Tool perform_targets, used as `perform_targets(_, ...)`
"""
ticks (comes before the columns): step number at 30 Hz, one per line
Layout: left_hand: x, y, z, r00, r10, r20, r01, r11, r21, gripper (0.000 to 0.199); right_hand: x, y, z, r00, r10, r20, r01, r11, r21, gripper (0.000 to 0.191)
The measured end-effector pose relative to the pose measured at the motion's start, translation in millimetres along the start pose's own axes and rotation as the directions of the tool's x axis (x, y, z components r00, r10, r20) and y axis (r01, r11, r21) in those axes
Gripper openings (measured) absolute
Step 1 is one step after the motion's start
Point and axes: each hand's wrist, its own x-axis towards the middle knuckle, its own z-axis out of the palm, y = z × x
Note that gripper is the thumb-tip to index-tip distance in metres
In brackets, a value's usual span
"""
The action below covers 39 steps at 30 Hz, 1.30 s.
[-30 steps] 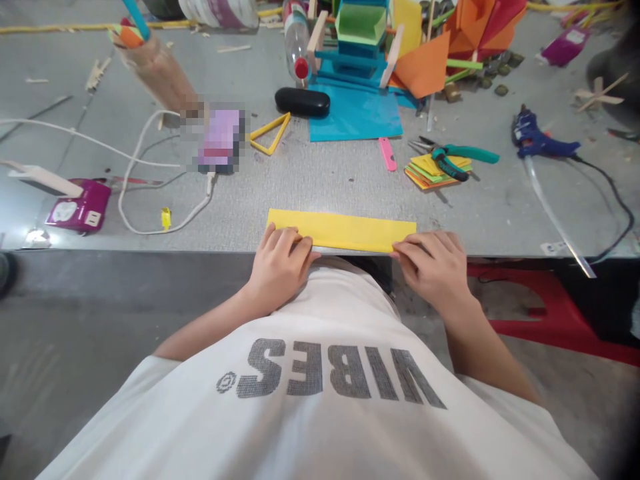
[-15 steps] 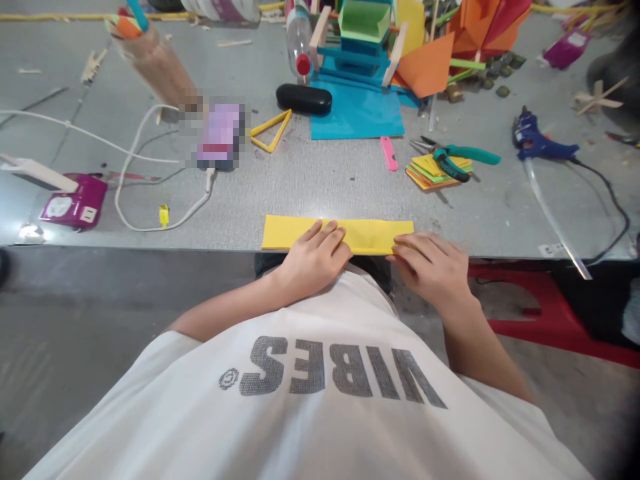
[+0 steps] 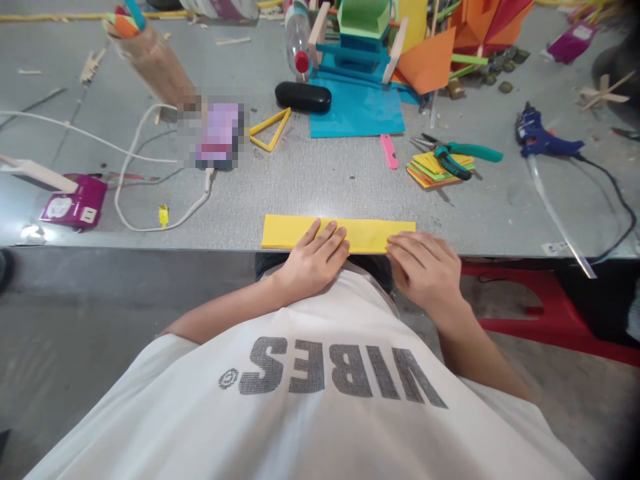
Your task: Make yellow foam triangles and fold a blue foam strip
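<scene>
A long strip of folded yellow paper (image 3: 283, 230) lies along the near edge of the table. My left hand (image 3: 315, 260) rests on its middle, fingers stretched out and pressing it flat. At the strip's right part, my right hand (image 3: 425, 267) has its fingers close together on the near folded edge. The right thumb shows partly below the fingers, and the contact itself is partly hidden.
Beyond the strip are pliers (image 3: 473, 153) on small coloured papers (image 3: 425, 175), a pink cutter (image 3: 389, 152), a yellow triangle (image 3: 271, 131) and a black case (image 3: 303, 97). A glue gun (image 3: 545, 139) lies right; a phone (image 3: 217, 133) with a white cable lies left.
My right hand has slid slightly left along the paper's near edge. My left hand stays on the middle of the strip, its fingers a little more spread.
</scene>
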Motion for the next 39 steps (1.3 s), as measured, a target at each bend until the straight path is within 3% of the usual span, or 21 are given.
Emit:
perform_targets(4,-0.1,-1.9,0.7,1.000,0.003,-0.023,-0.003,1.000,0.001,0.034,12.0,-31.0,15.3,0.992,-0.122,-0.018,0.123,0.992,0.009,0.039)
perform_targets(8,-1.9,-4.8,-0.3,0.999,0.024,-0.042,-0.024,1.000,0.006,0.037,26.3,-55.6,32.6,0.985,-0.145,-0.089,0.139,0.988,-0.064,0.043)
perform_targets(14,-6.3,-8.4,2.7,0.996,0.037,-0.079,-0.040,0.999,-0.035,0.038,20.8,-54.9,51.4,0.934,-0.236,-0.269,0.201,0.968,-0.151,0.048)
perform_targets(19,-6.2,-7.2,4.7,0.994,0.027,-0.105,-0.031,0.999,-0.033,0.038,7.9,-33.4,53.0,0.964,-0.205,-0.170,0.185,0.975,-0.124,0.052)
perform_targets(24,-8.6,-6.5,4.6,0.994,0.016,-0.112,-0.016,1.000,0.003,0.040,7.2,-15.2,39.9,0.954,-0.268,-0.134,0.249,0.958,-0.144,0.051)
perform_targets(28,-10.1,-7.0,4.6,0.993,-0.023,-0.115,0.026,1.000,0.017,0.045,15.2,-25.0,37.7,0.973,-0.214,-0.088,0.200,0.969,-0.144,0.057)
perform_targets(33,-11.8,-8.7,3.5,0.998,-0.032,-0.054,0.034,0.999,0.027,0.056,23.8,-42.4,51.6,0.971,-0.232,-0.053,0.227,0.969,-0.096,0.062)
perform_targets(39,-15.0,-10.1,-1.9,0.999,-0.030,0.018,0.028,0.993,0.117,0.065,26.8,-40.5,50.8,0.978,-0.207,-0.009,0.206,0.977,-0.055,0.063)
